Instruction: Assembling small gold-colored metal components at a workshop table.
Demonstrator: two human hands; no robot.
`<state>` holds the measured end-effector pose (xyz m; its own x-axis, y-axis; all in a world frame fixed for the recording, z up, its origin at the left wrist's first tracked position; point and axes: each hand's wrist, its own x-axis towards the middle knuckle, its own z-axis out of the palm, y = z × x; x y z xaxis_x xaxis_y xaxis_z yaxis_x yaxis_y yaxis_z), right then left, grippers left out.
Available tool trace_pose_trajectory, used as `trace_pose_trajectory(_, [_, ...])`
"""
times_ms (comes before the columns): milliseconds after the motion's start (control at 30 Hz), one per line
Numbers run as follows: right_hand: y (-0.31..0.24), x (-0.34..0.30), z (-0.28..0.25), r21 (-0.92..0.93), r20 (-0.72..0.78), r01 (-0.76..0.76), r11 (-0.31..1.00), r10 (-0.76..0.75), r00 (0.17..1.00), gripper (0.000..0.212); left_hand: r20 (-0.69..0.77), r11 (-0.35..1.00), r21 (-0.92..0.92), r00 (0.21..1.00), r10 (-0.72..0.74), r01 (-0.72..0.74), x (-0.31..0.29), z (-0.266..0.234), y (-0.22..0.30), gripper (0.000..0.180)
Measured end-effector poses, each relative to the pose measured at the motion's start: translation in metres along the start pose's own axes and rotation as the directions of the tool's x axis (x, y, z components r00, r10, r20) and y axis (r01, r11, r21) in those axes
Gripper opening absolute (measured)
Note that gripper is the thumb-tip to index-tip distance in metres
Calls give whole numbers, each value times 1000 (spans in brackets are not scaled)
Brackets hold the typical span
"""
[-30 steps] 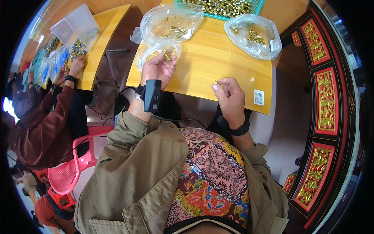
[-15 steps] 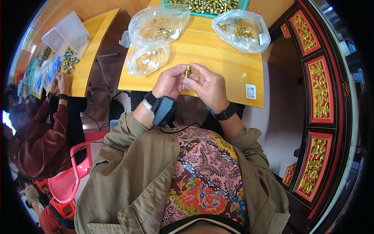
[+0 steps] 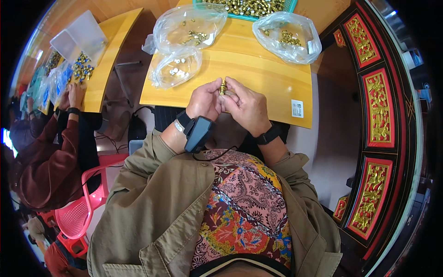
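One brass-coloured fitting [image 3: 223,87] sitting gripped between fingertips of left hand [image 3: 203,101] and right hand [image 3: 252,107], both apparently steadying small part above near side of wooden table [image 3: 277,87]; clear plastic bags [image 3: 265,48] lying beyond, left and right, presumably keeping loose brass pieces [image 3: 290,39] within reach.

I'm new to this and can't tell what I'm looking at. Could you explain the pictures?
There's no robot here. A person works with two bare hands, seen from above by a fisheye camera worn on the head, so straight edges look bent. The left hand and right hand hold a small brass-coloured fitting between them. Beyond, on the yellow table, two clear bags, upper left and right, hold brass-coloured pieces; a smaller bag holds white ones. A green basket behind holds many more fittings. A dark box is strapped at the left wrist.
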<state>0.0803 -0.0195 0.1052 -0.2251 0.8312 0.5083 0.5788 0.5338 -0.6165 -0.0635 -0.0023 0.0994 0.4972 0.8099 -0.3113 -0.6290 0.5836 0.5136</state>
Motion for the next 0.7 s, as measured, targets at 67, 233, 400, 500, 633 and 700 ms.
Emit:
trace_pose_trajectory(67, [1, -2, 3, 0, 7, -8, 1000, 8, 1000, 36, 92, 995, -91, 995, -37, 46, 5, -14, -3, 30])
trace_pose_trajectory(233, [4, -5, 9, 18, 52, -55, 998, 55, 997, 34, 93, 999, -39, 995, -33, 37, 8, -26, -7, 31])
trace_pose_trajectory(400, [9, -7, 13, 83, 32, -149, 985, 147, 989, 28, 22, 995, 64, 997, -78, 77, 5, -20, -9, 35])
trace_pose_trajectory(500, [6, -9, 3, 204, 84, -243, 948, 231, 969, 25, 77, 997, 32, 994, -79, 77, 9, -21, -11, 37])
trace_pose_trajectory(633, [17, -8, 12, 150, 59, -296, 944, 290, 955, 25, 59, 984, 131, 990, -130, 122, 23, -23, -4, 35])
trace_pose_trajectory(700, [24, -8, 15, 153, 85, -361, 920, 352, 932, 27, 31, 974, 160, 985, -168, 161, 32, -30, -3, 33])
